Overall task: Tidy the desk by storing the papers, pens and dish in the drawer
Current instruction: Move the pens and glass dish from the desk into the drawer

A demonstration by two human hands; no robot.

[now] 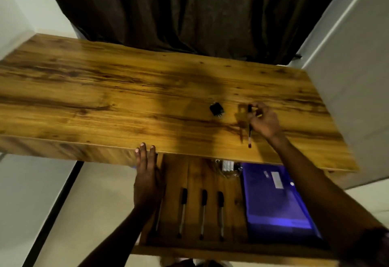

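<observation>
— Three pens lie side by side in the open drawer, caps toward the far end, each apart from the next.

— And the papers?

— What looks like a blue folder fills the right part of the drawer, with a white label near its far end. Whether papers are inside, I cannot tell. Between the pens and the folder, at the far end under the desk edge, sit some small white and black items, too blurred to name.

— What are the hands doing?

— Right hand is over the right part of the desk, its grip closed on a dark pen; the pen points toward the near edge, its tip reddish. Left hand rests flat and open at the drawer's left side, fingertips touching the desk's near edge.

— Anything else on the desk?

— One small black object, just left of the right hand and apart from it. It is too blurred to say what it is.

— Behind?

— Dark curtain hangs past the far edge.
</observation>
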